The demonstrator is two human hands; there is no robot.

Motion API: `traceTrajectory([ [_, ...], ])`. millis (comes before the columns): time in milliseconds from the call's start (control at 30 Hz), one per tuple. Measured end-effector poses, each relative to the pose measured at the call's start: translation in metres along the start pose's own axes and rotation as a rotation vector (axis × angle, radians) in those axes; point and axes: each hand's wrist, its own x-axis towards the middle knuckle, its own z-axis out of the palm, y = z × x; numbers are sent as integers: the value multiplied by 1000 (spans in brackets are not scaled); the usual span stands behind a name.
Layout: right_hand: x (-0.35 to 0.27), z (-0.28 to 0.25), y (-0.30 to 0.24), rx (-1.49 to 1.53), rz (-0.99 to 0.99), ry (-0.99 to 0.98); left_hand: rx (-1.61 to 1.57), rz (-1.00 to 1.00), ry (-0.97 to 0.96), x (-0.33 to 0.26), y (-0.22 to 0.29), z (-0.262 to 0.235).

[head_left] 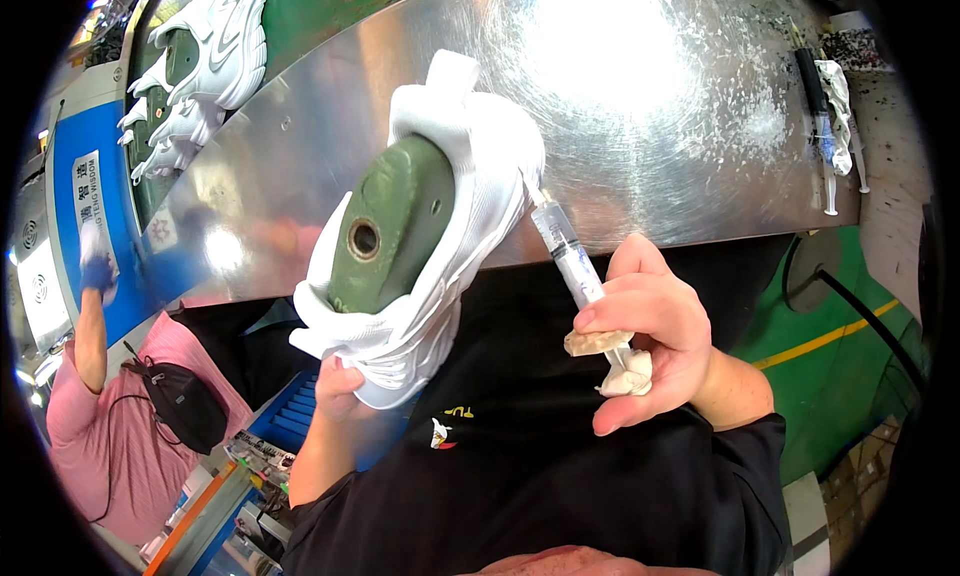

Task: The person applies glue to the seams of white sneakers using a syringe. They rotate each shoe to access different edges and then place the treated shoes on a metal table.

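Observation:
My left hand (338, 388) grips a white sneaker (490, 161) by its lower end, fingers partly hidden beneath it. Inside the shoe is a green shoe last (405, 191) with a round metal-rimmed hole facing up. The shoe is held up in front of the metal table's near edge. In my right hand (665, 321) is a clear syringe (572, 261), pinched around its barrel, with whitish wrapping about its flange and plunger end. Its thin tip points at the sneaker's right side, close to the sole edge; whether it touches, I cannot tell.
A shiny metal table (340, 106) spans the far side. More white shoes on green lasts (215, 56) stand at the far left. Another syringe (830, 181) and a crumpled white cloth (838, 106) lie at the right end. At left, a person in pink (110, 446) reaches toward a blue machine (125, 286).

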Motion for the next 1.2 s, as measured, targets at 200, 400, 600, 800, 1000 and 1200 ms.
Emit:
traceTrajectory([
  [200, 6, 0, -5, -17, -35, -11, 79, 30, -142, 18, -16, 37],
  [400, 10, 5, -12, -8, -20, -33, 79, -34, -153, 17, -27, 28],
  [600, 11, 10, -16, -32, -22, -52, -93, -54, -281, 23, -31, 42],
  [800, 15, 16, -21, -53, -42, -61, -24, -198, -282, 24, -31, 39],
  [1000, 16, 18, -21, -45, -51, -82, -148, -214, -294, 28, -31, 53],
  [1200, 16, 17, -21, -29, -45, -109, -146, -233, -317, 31, -26, 58],
])
